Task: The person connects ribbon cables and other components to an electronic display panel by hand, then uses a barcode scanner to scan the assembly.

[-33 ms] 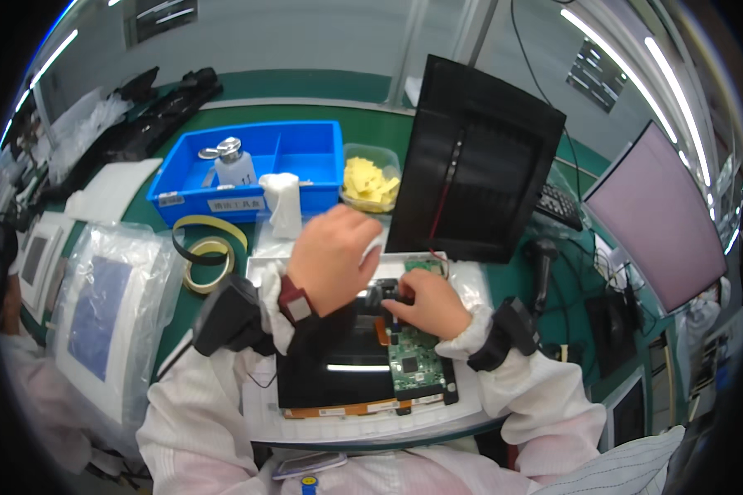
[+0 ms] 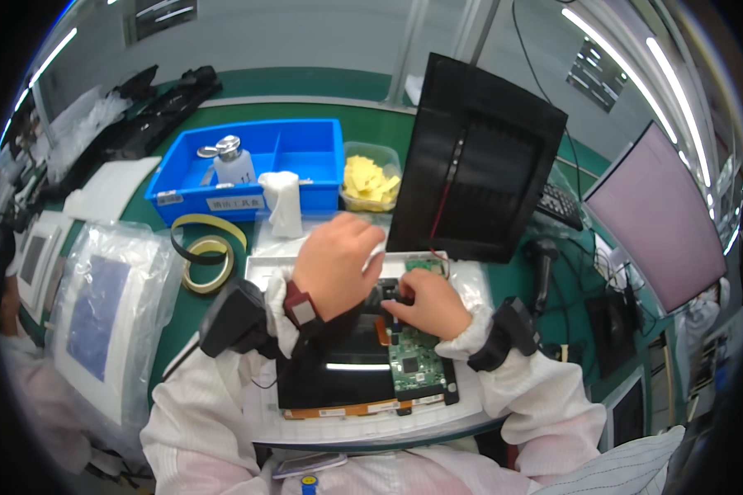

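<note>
My left hand (image 2: 336, 266) hovers over the upper part of a black display panel (image 2: 334, 371), fingers curled in. A bit of white shows at its fingertips, too small to name. My right hand (image 2: 435, 304) rests over the panel's right side, thumb and fingers pinched together at the top of a green circuit board (image 2: 419, 363). What sits between those fingertips is hidden. An orange flat cable (image 2: 381, 332) runs beside the board. Beneath the panel lies a white tray (image 2: 260, 421). Both wrists wear black devices.
Behind my hands stand a blue divided bin (image 2: 309, 169) with a pump bottle (image 2: 235, 167), a white wipe roll (image 2: 283, 206) and a tub of yellow pieces (image 2: 370, 180). A black panel (image 2: 479, 165) stands upright at right, wired by a red lead. Tape rolls (image 2: 209, 266) lie left; a scanner (image 2: 541, 268) right.
My left hand and forearm have shifted very slightly to the right. My right hand stays at the board.
</note>
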A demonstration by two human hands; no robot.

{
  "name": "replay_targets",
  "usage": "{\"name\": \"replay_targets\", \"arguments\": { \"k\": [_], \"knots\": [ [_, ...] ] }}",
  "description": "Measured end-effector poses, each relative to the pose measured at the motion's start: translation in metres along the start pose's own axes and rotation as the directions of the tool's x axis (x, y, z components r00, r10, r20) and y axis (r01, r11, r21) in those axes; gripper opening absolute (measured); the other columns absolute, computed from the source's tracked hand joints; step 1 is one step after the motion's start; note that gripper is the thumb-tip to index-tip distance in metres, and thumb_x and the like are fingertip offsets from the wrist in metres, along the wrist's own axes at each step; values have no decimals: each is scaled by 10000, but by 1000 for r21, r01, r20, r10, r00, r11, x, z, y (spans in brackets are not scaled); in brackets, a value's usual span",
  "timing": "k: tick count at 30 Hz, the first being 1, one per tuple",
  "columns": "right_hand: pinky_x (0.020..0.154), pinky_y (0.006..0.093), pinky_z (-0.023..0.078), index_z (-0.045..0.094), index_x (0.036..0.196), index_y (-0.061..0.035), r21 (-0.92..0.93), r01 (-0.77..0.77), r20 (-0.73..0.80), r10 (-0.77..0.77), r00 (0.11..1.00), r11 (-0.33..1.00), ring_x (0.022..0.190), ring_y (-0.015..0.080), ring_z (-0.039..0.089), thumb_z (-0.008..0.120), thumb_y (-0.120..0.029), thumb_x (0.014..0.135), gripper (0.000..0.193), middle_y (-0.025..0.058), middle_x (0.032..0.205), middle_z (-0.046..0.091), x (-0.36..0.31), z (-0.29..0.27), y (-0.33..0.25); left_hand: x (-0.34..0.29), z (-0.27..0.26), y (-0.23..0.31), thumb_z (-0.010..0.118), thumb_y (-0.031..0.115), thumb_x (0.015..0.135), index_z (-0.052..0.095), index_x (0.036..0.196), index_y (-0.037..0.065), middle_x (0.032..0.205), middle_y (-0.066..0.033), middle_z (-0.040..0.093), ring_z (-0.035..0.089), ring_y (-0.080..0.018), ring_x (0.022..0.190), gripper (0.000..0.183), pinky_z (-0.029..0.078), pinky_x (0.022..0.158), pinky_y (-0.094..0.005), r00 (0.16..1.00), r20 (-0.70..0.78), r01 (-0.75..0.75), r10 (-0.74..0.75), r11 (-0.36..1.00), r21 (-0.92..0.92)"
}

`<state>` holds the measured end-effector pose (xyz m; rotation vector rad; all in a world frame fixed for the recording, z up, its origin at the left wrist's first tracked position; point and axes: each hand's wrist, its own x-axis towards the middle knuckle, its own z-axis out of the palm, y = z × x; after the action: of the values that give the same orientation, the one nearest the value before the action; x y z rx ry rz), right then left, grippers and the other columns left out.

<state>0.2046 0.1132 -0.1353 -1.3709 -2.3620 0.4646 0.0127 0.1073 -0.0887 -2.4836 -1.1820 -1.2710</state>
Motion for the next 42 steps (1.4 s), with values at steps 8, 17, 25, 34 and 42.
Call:
{"name": "replay_targets", "arguments": {
  "k": [8, 17, 25, 34, 42],
  "knots": [
    [599, 385, 444, 548, 698, -12, 2, -42, 29, 42, 999, 999, 702, 307, 570, 717, -237, 649, 286, 134, 716, 578, 4, -1, -3, -23, 33, -2, 634, 88, 708, 591, 795, 34, 773, -108, 598, 558, -296, 787, 111, 458, 677, -386, 985, 119, 144, -127, 979, -147],
    [586, 383, 455, 554, 763, -10, -5, -12, -2, 12, 1000, 1000, 660, 306, 578, 679, -191, 653, 246, 136, 690, 578, 3, -1, -15, -32, 35, -4, 625, 136, 730, 599, 780, 39, 728, -115, 585, 560, -301, 770, 112, 455, 658, -394, 939, 258, 261, -227, 959, -107],
    [604, 440, 466, 503, 850, -20, -210, 3, -11, -5, 1000, 978, 697, 350, 582, 590, -121, 676, 219, 166, 714, 575, -1, 3, -30, -32, 35, -5, 624, 130, 725, 608, 757, 43, 707, -118, 581, 560, -306, 749, 95, 453, 647, -407, 916, 302, 302, -263, 949, -89],
    [547, 295, 497, 598, 872, 35, 375, -62, -132, 119, 984, 925, 598, 215, 633, 633, -28, 707, 179, 142, 678, 636, -9, 10, -7, -37, 45, -6, 612, 90, 723, 610, 771, 4, 719, -139, 600, 595, -302, 666, 99, 483, 613, -357, 892, 414, 331, -180, 884, -329],
    [567, 224, 501, 653, 916, 50, 623, -170, 1, 217, 976, 763, 634, 135, 648, 615, -22, 803, 139, 112, 745, 672, -16, 8, -2, -38, 48, 0, 576, 99, 742, 618, 768, 20, 717, -151, 598, 585, -330, 700, 93, 474, 633, -394, 894, 384, 389, -229, 821, -418]
  ]
}}
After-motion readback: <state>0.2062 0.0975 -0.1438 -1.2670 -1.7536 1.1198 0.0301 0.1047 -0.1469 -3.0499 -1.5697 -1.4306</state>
